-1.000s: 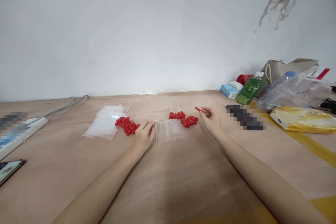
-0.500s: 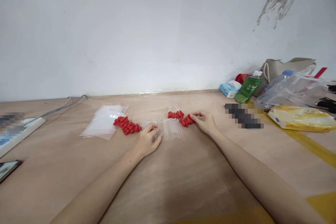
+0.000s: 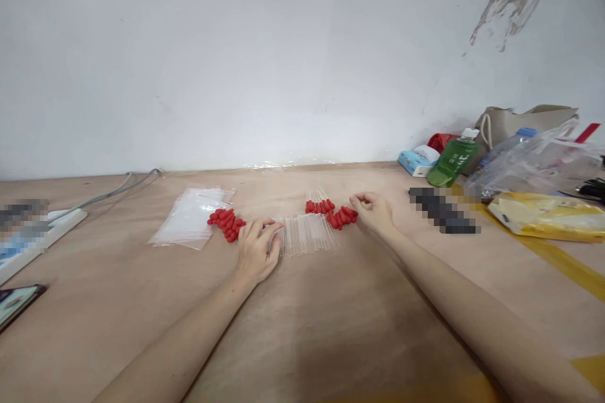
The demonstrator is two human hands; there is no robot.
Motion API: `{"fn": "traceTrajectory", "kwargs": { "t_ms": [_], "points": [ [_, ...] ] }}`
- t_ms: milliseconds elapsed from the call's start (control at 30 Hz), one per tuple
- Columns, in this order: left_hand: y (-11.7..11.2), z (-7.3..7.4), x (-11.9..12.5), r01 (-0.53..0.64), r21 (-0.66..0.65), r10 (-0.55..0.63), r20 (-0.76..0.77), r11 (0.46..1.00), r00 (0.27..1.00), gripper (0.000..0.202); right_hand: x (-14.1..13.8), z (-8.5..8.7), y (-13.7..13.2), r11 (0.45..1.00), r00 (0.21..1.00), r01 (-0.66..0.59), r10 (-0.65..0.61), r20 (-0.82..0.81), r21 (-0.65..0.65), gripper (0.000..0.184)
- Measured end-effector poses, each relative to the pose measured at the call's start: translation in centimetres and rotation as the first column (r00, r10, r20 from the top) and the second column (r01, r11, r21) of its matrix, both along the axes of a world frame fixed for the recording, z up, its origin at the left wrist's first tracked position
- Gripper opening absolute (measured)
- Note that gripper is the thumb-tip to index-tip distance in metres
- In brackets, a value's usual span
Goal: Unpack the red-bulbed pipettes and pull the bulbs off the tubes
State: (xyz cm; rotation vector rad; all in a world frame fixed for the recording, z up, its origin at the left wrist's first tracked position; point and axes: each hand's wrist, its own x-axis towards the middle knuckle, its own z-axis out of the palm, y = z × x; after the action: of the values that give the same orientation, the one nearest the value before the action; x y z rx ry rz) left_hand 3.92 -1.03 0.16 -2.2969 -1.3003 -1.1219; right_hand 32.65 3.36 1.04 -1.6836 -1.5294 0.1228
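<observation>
Clear thin tubes [image 3: 305,234] lie side by side in a row on the brown table, and several droppers with red rubber bulbs are around them. My left hand [image 3: 255,249] rests at the row's left end, fingers curved and a gap showing beside the thumb. It partly covers the left pile of red bulbs [image 3: 225,221]. Beyond the row lies a small group of red-bulbed droppers [image 3: 320,206]. My right hand [image 3: 375,209] is just right of another red bulb cluster [image 3: 341,218], thumb and index tips together, nothing visible between them.
Clear plastic bags [image 3: 186,217] lie left of the bulbs. A power strip [image 3: 66,227] and a phone [image 3: 19,305] are at far left. At right are a tissue pack [image 3: 416,162], a green bottle [image 3: 452,160], a blurred dark object [image 3: 444,211] and a yellow packet [image 3: 548,217].
My left hand has slid left along the tubes toward the left red bulbs. My right hand has drawn back slightly to the right, its fingertips off the bulb cluster. The view has shifted slightly.
</observation>
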Motion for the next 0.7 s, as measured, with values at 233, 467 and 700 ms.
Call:
{"fn": "traceTrajectory", "kwargs": {
  "t_ms": [233, 467, 700],
  "points": [
    [-0.5, 0.6, 0.1, 0.088, -0.108, -0.096, -0.079, 0.99, 0.992, 0.033, -2.8, 3.9, 4.4, 0.884, 0.962, 0.093, 0.038, 0.269, -0.458, 0.024],
    [-0.6, 0.7, 0.0, 0.218, -0.288, -0.29, -0.239, 0.933, 0.927, 0.037, -4.1, 3.4, 8.0, 0.77, 0.969, 0.128, 0.036, 0.244, -0.625, 0.026],
    [-0.6, 0.5, 0.0, 0.185, -0.283, -0.245, -0.194, 0.941, 0.95, 0.03, -4.1, 3.8, 8.1, 0.752, 0.975, 0.151, -0.005, 0.223, -0.642, 0.023]
  ]
}}
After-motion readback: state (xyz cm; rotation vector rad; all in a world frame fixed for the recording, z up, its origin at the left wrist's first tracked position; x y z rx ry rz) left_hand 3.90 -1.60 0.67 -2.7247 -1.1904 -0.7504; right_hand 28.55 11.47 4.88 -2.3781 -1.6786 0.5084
